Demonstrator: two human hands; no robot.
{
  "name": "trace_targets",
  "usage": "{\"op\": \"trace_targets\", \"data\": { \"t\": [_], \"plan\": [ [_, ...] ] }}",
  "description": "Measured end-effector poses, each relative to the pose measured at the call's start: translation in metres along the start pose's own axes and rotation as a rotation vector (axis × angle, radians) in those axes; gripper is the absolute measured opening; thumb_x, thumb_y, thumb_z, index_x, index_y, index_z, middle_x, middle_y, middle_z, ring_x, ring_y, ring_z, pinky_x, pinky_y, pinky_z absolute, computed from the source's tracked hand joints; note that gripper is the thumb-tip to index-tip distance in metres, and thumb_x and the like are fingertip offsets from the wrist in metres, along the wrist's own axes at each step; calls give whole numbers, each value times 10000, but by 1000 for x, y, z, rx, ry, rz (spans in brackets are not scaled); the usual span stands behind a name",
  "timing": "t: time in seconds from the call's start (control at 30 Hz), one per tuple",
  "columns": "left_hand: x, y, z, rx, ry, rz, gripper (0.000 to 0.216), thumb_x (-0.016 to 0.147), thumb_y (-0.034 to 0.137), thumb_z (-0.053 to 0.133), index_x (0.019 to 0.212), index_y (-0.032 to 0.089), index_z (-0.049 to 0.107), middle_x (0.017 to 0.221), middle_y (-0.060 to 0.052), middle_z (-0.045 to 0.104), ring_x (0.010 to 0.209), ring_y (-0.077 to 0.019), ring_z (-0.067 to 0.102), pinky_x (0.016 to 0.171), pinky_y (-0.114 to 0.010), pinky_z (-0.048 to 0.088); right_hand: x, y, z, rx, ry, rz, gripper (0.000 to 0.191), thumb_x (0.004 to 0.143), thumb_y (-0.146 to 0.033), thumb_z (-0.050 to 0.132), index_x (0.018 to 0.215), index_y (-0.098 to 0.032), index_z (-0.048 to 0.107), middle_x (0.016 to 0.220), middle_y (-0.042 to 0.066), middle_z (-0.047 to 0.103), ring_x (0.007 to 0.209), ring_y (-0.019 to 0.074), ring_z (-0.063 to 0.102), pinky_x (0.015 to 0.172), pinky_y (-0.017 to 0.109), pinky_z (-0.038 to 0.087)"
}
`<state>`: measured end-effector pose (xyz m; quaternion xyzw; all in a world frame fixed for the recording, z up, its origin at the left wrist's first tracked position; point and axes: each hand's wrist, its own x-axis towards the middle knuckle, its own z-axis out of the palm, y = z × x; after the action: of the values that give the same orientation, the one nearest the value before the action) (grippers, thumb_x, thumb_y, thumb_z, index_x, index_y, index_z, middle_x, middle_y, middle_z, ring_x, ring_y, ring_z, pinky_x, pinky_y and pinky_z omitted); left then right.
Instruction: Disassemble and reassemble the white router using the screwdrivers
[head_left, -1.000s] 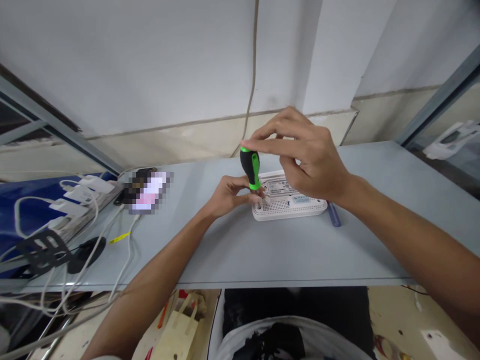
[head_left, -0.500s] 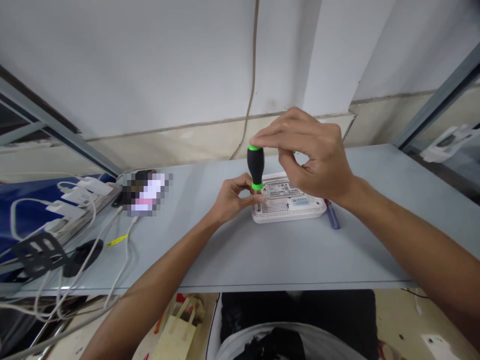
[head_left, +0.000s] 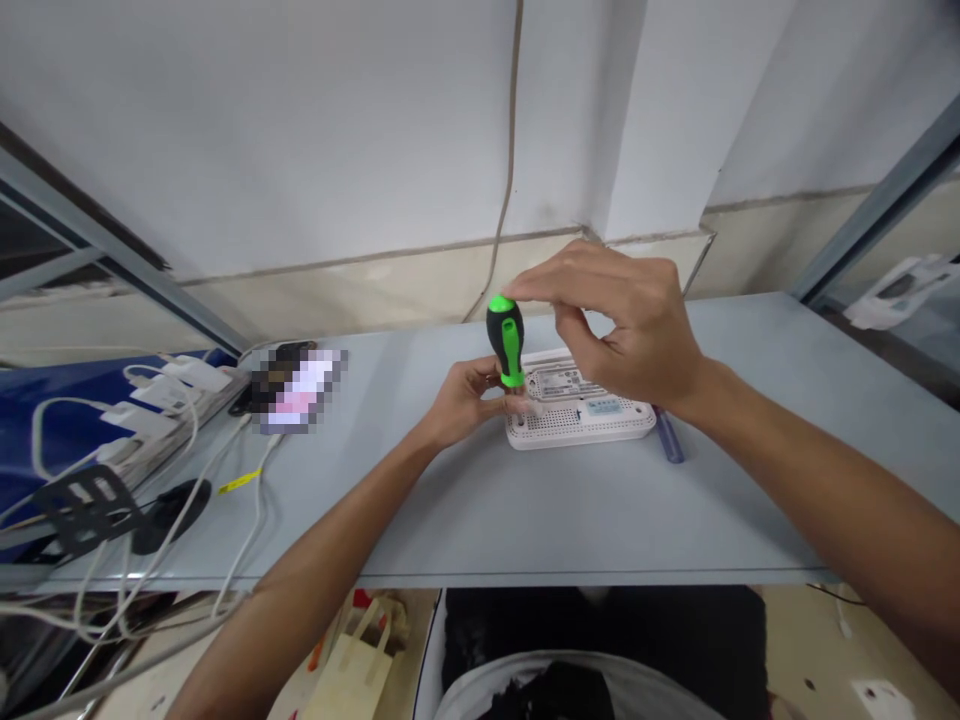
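Observation:
A screwdriver point(head_left: 507, 345) with a black and green handle stands nearly upright over the left end of a white, vented electronic device point(head_left: 577, 430), tip hidden. My left hand point(head_left: 466, 400) is closed around its shaft just below the handle, thumb and fingers pinching. My right hand point(head_left: 626, 320) reaches across above the device, the index fingertip touching the handle's green top, the thumb held apart. The device lies with its labelled, perforated face up. Beside its right end lies another tool with a translucent purple handle point(head_left: 670, 438), partly hidden by my right hand.
A grey table point(head_left: 600, 530) carries everything. To the left are a blurred lit phone point(head_left: 304, 390), a power strip point(head_left: 154, 435) with white plugs and cables, and a black slotted stand point(head_left: 86, 510). Metal posts point(head_left: 885, 210) rise at both sides; a wall stands behind.
The screwdriver handle has turned, so its green side inlay now faces me, and its top leans slightly left. Both hands keep nearly the same places; the view has shifted slightly.

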<state>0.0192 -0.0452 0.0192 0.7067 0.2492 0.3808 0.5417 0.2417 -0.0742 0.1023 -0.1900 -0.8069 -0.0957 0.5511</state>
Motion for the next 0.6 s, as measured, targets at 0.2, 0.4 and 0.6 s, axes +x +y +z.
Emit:
{"op": "trace_targets", "data": {
  "t": [0.2, 0.4, 0.6],
  "plan": [
    [1, -1, 0, -13, 14, -14, 290, 732, 360, 955, 780, 165, 746, 794, -30, 703, 758, -157, 647, 748, -301, 550, 1, -5, -1, 61, -64, 4, 333, 945, -123, 495, 1169, -257, 702, 1000, 44, 787, 948, 222, 729, 844, 425, 607],
    [1, 0, -4, 10, -59, -21, 299, 730, 398, 952, 786, 173, 764, 798, -42, 720, 761, -181, 671, 725, -314, 563, -1, -4, 3, 62, -108, -26, 290, 986, -184, 534, 1234, -226, 678, 1065, 77, 766, 1016, 239, 698, 885, 428, 591],
    [0, 2, 6, 60, 52, 15, 298, 687, 337, 982, 714, 167, 740, 708, -20, 698, 713, -160, 645, 694, -286, 533, -5, -8, 11, 86, -192, -5, 378, 1024, -323, 614, 1376, -185, 610, 1099, 97, 734, 984, 210, 667, 842, 376, 591]
  ]
}}
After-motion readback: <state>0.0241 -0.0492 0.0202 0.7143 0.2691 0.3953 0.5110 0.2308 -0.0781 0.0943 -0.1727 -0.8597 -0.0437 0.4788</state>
